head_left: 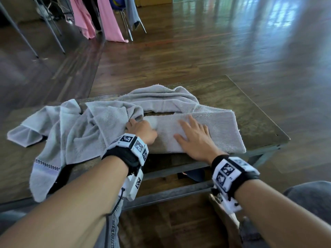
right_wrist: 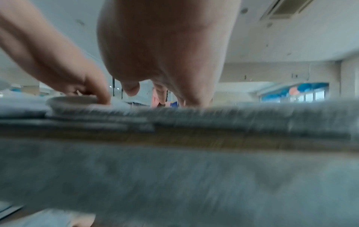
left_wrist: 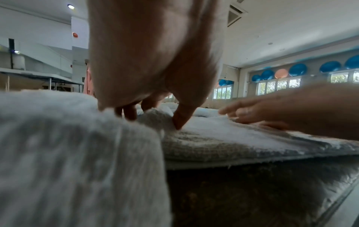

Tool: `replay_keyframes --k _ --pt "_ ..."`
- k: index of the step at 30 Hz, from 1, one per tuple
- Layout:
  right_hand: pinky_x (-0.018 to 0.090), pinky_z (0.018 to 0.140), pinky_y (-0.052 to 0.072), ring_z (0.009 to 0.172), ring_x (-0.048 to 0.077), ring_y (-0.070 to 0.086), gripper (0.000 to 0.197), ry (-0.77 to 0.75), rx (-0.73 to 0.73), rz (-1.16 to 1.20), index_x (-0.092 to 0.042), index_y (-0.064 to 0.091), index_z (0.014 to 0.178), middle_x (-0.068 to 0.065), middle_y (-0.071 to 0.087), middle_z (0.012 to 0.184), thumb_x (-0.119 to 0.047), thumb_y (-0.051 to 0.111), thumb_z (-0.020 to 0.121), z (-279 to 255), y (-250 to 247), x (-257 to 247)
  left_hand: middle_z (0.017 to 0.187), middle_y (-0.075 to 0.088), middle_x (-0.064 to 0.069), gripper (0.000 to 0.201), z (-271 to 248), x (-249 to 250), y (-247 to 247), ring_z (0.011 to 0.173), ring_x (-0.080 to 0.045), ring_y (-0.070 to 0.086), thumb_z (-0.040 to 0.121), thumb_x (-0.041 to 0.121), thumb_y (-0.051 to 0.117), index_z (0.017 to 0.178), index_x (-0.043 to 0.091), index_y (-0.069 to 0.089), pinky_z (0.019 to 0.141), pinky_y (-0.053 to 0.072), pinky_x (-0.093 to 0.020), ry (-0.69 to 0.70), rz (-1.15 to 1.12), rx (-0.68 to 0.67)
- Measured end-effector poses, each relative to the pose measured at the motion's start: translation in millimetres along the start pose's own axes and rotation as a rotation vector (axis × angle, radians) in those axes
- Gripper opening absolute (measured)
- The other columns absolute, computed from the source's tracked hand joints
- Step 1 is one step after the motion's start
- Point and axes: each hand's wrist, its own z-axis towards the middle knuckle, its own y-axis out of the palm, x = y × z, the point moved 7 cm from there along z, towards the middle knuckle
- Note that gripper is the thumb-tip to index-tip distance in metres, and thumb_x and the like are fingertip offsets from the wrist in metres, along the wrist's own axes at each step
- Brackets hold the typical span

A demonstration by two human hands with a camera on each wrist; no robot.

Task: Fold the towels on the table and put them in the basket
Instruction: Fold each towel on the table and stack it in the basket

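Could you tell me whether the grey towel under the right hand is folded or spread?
Folded: the grey towel lies as a flat layered strip.

looks like a gym or exercise hall; shiny wood floor [head_left: 197, 51]; blue exercise balls [left_wrist: 298, 69] shelved above the windows [left_wrist: 276, 85]

Head view downward; wrist views low, close (shared towel [head_left: 206, 133]).
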Motion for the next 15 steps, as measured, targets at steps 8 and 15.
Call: replay_keyframes --k 8,15 --pt "0.032 0.099 0.039 0.130 0.016 0.045 0.033 -0.070 0.050 0.176 -0.027 0.056 0.130 -0.004 0.052 0.139 -0.039 0.055 0.099 -23 -55 28 0.107 0.061 -0.015 0.027 -20 36 -43 0.094 -0.032 0.061 0.090 0.019 0.055 0.110 0.001 0.053 0.072 0.045 -0.034 0.069 -0.235 0.169" --pt "0.041 0.111 0.036 0.136 0.021 0.040 0.044 -0.134 -0.097 -0.021 -0.028 0.048 0.142 -0.001 0.048 0.147 -0.041 0.049 0.100 -46 -42 34 0.132 0.056 -0.018 0.041 -18 37 -47 0.092 -0.030 0.059 0.089 0.022 0.054 0.126 0.005 0.054 0.071 0.043 -0.034 -0.051 -0.119 0.038"
